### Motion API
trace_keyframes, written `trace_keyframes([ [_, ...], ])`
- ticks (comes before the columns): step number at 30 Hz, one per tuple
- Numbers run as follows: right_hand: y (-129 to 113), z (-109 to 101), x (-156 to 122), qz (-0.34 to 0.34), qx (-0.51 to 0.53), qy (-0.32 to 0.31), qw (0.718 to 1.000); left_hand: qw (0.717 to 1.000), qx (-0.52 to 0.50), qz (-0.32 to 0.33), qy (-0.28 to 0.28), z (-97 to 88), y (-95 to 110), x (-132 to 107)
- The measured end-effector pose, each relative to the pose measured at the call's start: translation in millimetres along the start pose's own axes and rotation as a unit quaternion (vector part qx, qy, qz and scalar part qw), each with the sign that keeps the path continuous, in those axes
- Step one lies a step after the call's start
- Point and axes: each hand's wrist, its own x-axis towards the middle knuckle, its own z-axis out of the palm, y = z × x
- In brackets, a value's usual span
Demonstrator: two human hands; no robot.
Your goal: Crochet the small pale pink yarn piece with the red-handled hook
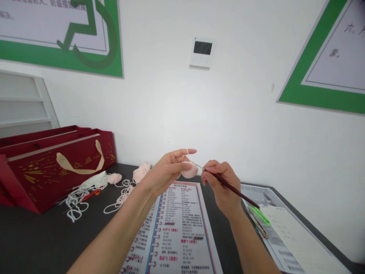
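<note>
My left hand (168,169) pinches a small pink crocheted piece (189,170), with a strand of pale yarn looped over its raised forefinger. My right hand (219,182) is closed on a dark red crochet hook (234,189) whose metal tip points into the pink piece. Both hands hover above a spiral-bound printed sheet (176,232) lying on the dark table (42,239).
Loose pink yarn (121,196) and white yarn (82,192) lie at the left, next to red gift bags (54,167). More pink pieces (142,172) sit by the wall. Papers (288,232) with green and other hooks (261,216) lie at the right.
</note>
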Motion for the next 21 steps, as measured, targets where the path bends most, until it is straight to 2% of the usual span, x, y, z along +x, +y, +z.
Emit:
trace_keyframes([
  [4, -2.0, -9.3, 2.1, 0.015, 0.024, -0.014, 1.0, 1.0, 0.025, -0.007, -0.007, -5.8, 4.5, -1.2],
  [9, -7.1, -12.6, 4.2, 0.045, 0.064, -0.023, 0.997, 0.998, 0.013, -0.034, -0.053, -9.5, 8.5, -3.3],
  [16, -17.9, -22.4, 4.2, 0.083, 0.037, -0.052, 0.994, 0.99, 0.005, -0.099, -0.095, -14.2, 12.3, -4.0],
  [21, -14.4, -25.2, 8.5, 0.111, 0.125, -0.072, 0.983, 0.989, 0.051, -0.099, -0.102, -12.1, 13.2, -4.8],
])
